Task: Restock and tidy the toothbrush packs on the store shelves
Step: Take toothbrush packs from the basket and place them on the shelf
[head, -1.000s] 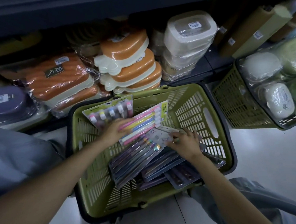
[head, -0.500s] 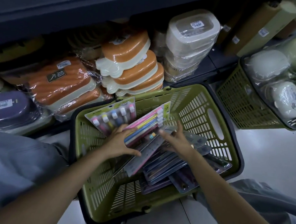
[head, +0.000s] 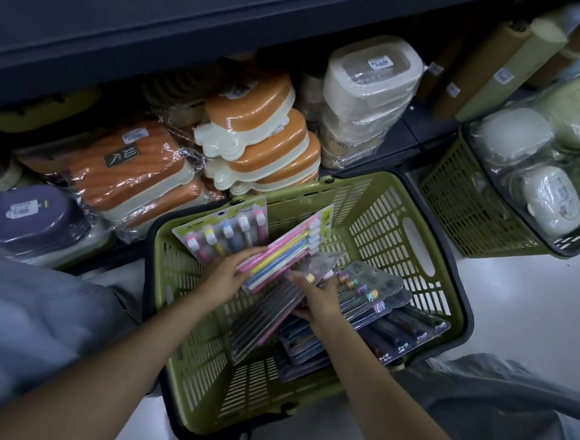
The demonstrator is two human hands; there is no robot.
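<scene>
A green plastic basket (head: 379,205) on the floor holds several toothbrush packs. My left hand (head: 228,277) holds two packs upright against the basket's back wall: a pack of bright pastel brushes (head: 286,250) and behind it a pack with coloured caps (head: 226,232). My right hand (head: 320,299) grips a long pack of dark, clear-wrapped brushes (head: 264,321), tilted up from the pile. More dark packs (head: 408,331) lie flat at the basket's right side.
The bottom shelf behind the basket carries wrapped orange boxes (head: 130,174), orange and cream containers (head: 263,142), beige tubs (head: 370,88) and a purple box (head: 24,215). A second green basket (head: 461,197) of wrapped white items stands at right. Rolled tubes (head: 489,55) lean at the back.
My right hand has moved left and taken hold of the dark pack, lifting its upper end toward the packs in my left hand. My left hand stays holding the two upright packs.
</scene>
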